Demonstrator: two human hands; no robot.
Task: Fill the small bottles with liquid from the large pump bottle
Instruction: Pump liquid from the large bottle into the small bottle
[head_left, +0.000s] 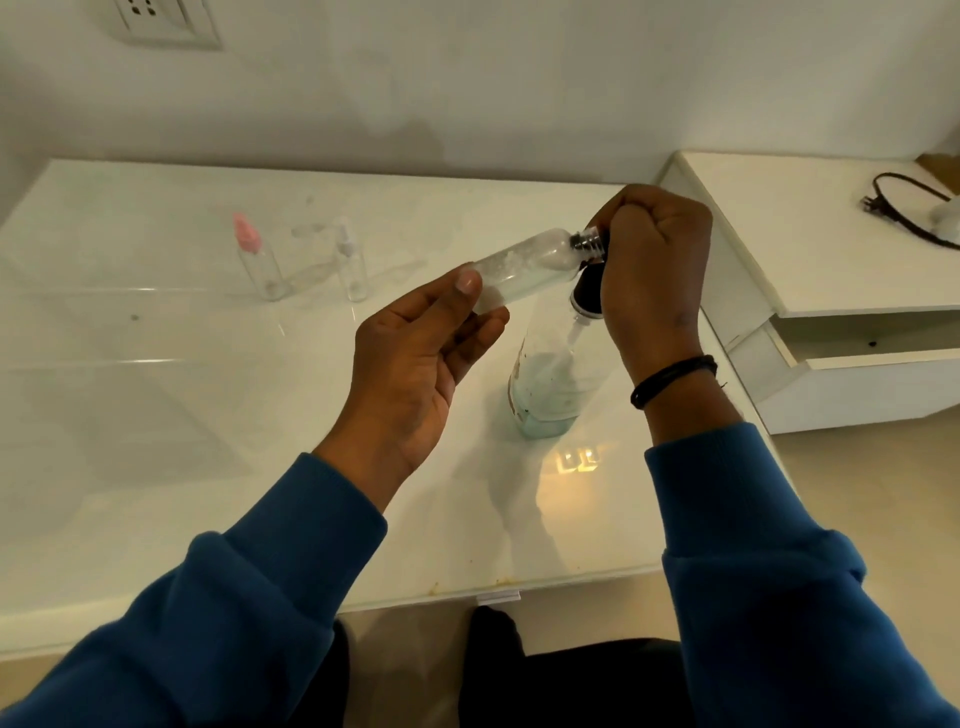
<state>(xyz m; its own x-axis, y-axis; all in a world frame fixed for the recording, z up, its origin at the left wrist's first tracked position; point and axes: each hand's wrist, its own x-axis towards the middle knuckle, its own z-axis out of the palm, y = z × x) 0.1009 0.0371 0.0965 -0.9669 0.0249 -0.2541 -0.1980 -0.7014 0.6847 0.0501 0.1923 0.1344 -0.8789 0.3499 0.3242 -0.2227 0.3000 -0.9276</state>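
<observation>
Small bottle (524, 270) tilted, base in left hand (421, 343) grip.

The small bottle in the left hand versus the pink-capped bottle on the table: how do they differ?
The held small bottle lies nearly sideways in the left hand, neck at the pump under the right hand; the pink-capped bottle stands upright, untouched. The held one shows white foam inside; the pink-capped one looks empty. Both are clear.

A glossy white table (156, 364) stands against a pale wall (467, 78) — a white socket plate (161, 21) sits high on it. To the right, a white cabinet (831, 270) carries a black cable (904, 208); the floor (883, 493) is beige.
</observation>
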